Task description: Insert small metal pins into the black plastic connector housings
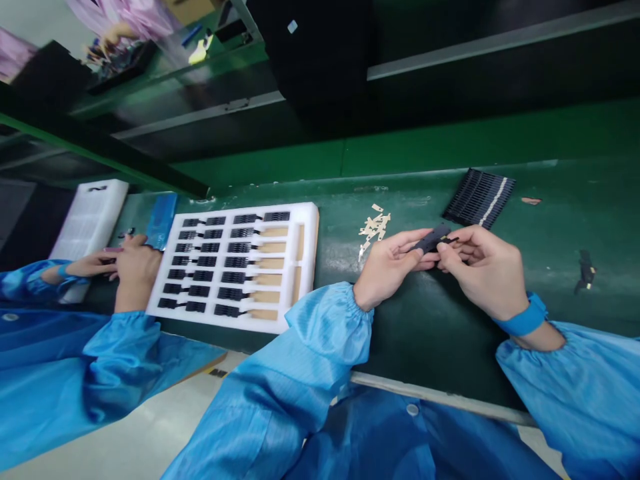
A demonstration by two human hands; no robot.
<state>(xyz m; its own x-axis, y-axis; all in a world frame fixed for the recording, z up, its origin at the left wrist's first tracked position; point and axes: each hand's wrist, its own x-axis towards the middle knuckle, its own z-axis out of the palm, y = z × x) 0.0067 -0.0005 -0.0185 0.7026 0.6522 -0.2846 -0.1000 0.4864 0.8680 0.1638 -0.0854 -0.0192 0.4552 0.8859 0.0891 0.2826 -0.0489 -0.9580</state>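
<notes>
Between the fingers of my left hand [387,267] is a small dark rectangular part [433,239], tilted up to the right. My right hand [483,267] pinches at the part's right end, where a thin black piece with a gold-coloured spot shows; its exact kind is too small to make out. Several pale, flat metal-like pieces [376,227] lie loose just beyond my left hand. Beyond my right hand rests a black ribbed block [480,197] with a light stripe across it. Off to the right lies a small black piece [586,272] with a gold spot.
A white foam tray [309,267] with rows of black parts stands to my left. Farther left are a co-worker's hands [133,267], a blue tray [163,217] and another white foam tray [117,200]. A green ledge [400,150] runs along the back of the bench.
</notes>
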